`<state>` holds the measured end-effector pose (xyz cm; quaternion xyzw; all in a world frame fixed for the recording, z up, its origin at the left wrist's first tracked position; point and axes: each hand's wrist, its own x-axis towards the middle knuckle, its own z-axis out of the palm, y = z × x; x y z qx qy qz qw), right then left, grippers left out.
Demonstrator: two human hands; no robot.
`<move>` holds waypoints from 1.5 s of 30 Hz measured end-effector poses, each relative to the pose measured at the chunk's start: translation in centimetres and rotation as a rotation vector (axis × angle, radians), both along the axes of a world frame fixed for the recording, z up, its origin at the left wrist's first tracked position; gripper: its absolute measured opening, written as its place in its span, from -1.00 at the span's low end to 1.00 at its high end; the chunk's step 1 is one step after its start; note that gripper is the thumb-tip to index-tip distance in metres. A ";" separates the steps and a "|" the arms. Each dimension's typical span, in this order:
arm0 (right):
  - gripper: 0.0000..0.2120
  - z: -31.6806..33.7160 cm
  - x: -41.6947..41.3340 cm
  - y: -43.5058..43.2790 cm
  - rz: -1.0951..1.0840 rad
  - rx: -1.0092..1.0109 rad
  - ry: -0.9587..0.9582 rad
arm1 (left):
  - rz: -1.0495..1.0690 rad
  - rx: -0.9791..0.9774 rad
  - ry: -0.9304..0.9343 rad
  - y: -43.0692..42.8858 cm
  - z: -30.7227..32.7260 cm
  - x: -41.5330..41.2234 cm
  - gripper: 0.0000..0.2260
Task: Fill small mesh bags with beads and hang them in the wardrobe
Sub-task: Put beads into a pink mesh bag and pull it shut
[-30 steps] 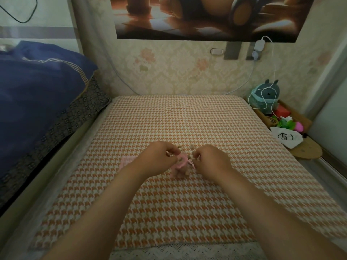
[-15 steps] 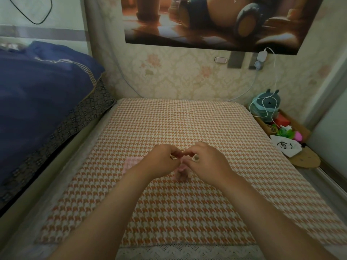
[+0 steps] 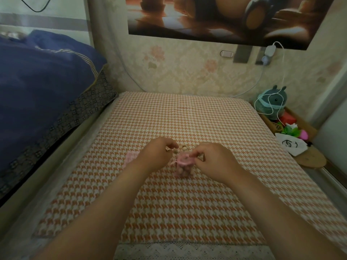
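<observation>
So the biggest thing here is the bed (image 3: 33, 102) on my left with the dark blue blanket piled on it. Right next to it is the desk (image 3: 187, 203) I'm working on, covered in an orange and white houndstooth cloth with a lace edge nearest me. Above the far wall there's a big poster (image 3: 225, 17), and off to the right a teal plush toy (image 3: 272, 100) with a white charger cable looped over it.

Both my forearms are stretched out over the cloth. My right hand (image 3: 216, 160) is pinching the pink top edge of the little mesh bag (image 3: 184, 165) between thumb and fingertips, so it's closed on the bag. The bag is standing on the cloth about mid-desk, already partly filled with beads you can see through the mesh. My left hand (image 3: 155, 156) is just beside the bag with fingers curled in narrow; can't tell if it's got the drawstring or nothing at all.

A few loose beads (image 3: 180, 149) lie just behind the bag, between my 2 hands. Another pink bag (image 3: 130, 159) lies flat, peeking out from behind my left wrist.
</observation>
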<state>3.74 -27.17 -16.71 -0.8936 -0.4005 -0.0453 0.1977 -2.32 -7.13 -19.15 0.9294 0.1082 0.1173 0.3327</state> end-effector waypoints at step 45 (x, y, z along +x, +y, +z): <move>-0.81 0.3 -0.7 -0.6 0.017 -0.034 0.009 | -0.133 0.024 0.093 -2.6 3.1 -1.3 -0.80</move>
